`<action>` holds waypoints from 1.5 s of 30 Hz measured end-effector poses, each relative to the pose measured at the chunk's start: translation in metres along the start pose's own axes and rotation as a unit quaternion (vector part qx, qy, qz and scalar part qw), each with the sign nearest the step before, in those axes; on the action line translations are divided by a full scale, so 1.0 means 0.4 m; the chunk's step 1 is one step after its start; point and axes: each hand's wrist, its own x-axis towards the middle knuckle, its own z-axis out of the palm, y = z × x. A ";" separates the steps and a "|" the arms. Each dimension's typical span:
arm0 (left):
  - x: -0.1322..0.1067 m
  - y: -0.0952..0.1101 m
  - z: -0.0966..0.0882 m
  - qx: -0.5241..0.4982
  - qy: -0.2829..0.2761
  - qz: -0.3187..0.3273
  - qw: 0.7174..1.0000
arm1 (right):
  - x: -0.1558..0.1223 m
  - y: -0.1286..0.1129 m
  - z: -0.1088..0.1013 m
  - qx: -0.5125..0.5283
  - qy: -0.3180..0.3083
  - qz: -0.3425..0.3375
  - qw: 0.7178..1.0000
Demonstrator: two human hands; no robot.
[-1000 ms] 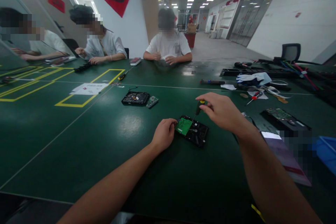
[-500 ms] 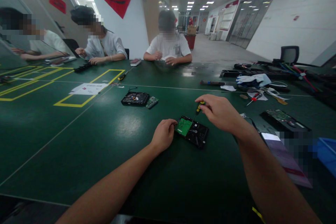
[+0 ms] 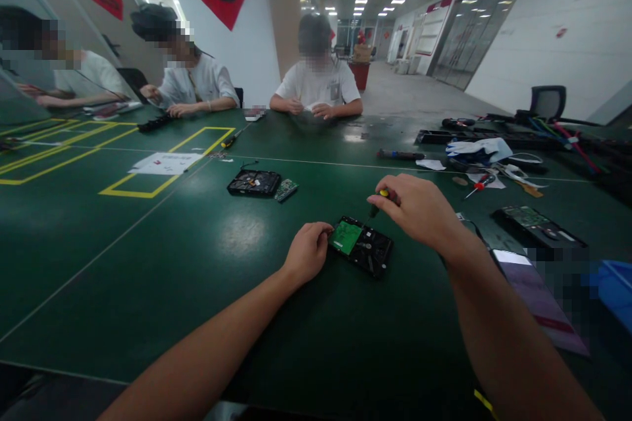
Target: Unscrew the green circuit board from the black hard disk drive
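A black hard drive (image 3: 376,251) with a green circuit board (image 3: 347,237) lies on the green table in front of me. My left hand (image 3: 309,251) is closed on the drive's left edge, its fingertips at the board's side. A screwdriver (image 3: 376,206) with a yellow and dark handle is gripped in my right hand (image 3: 415,210), above the drive. Its shaft slants down to the board's right edge; the tip is too small to make out. Farther off to the left sit another opened drive (image 3: 253,183) and a loose circuit board (image 3: 286,191).
To the right lie another hard drive (image 3: 538,227), a phone-like slab (image 3: 540,309), a blue bin (image 3: 617,289), gloves (image 3: 478,150) and a red screwdriver (image 3: 480,185). A white paper (image 3: 165,163) rests on yellow tape at left. Several people sit across the table.
My right hand has turned a little around the screwdriver handle and shifted slightly right. My left hand and the hard drive stay in place.
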 end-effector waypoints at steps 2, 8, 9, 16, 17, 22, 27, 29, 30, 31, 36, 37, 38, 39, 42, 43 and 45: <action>0.000 0.002 -0.001 0.000 -0.001 0.001 1.000 | 0.001 0.003 0.000 0.017 -0.001 -0.015 1.000; 0.002 0.005 -0.002 0.001 0.000 -0.002 1.000 | 0.001 0.011 0.009 0.094 0.009 -0.039 0.995; 0.002 0.005 -0.002 0.000 0.000 -0.001 1.000 | 0.001 0.011 0.010 0.097 0.012 -0.042 0.994; 0.001 0.009 -0.003 -0.001 0.006 0.003 1.000 | 0.004 0.006 0.009 0.075 0.020 -0.061 0.995; 0.001 0.010 -0.004 0.000 0.006 0.004 1.000 | 0.003 0.006 0.009 0.079 0.019 -0.066 0.994; 0.001 0.011 -0.004 -0.001 0.004 -0.001 1.000 | 0.001 0.005 0.014 0.101 0.020 -0.058 0.993; 0.001 0.009 -0.004 -0.001 -0.001 -0.002 1.000 | 0.006 0.008 0.014 0.085 0.027 -0.082 0.993; 0.000 0.008 -0.004 -0.003 0.001 -0.001 1.000 | 0.006 0.008 0.013 0.088 0.027 -0.083 0.992; -0.001 0.007 -0.003 -0.004 0.003 -0.002 1.000 | 0.006 0.008 0.012 0.093 0.027 -0.081 0.992; -0.001 0.007 -0.003 -0.004 0.003 -0.002 1.000 | 0.005 0.007 0.012 0.096 0.027 -0.077 0.992; -0.001 0.008 -0.005 -0.007 0.002 0.002 1.000 | 0.001 0.004 0.011 0.088 0.018 -0.048 0.995; -0.001 0.010 -0.005 -0.007 0.004 0.000 1.000 | 0.001 0.005 0.011 0.088 0.018 -0.049 0.995; -0.001 0.011 -0.005 -0.007 0.005 -0.002 1.000 | 0.001 0.007 0.011 0.090 0.020 -0.053 0.994; 0.000 0.012 -0.005 -0.007 0.007 -0.003 1.000 | 0.002 0.009 0.011 0.093 0.022 -0.059 0.994; 0.000 0.012 -0.006 -0.005 0.004 0.000 1.000 | 0.004 0.013 0.011 0.096 0.025 -0.083 0.992; 0.000 0.012 -0.006 -0.004 0.002 0.002 1.000 | 0.004 0.013 0.012 0.098 0.025 -0.087 0.991; 0.000 0.009 -0.006 -0.004 -0.002 0.001 1.000 | 0.004 0.011 0.012 0.102 0.025 -0.083 0.991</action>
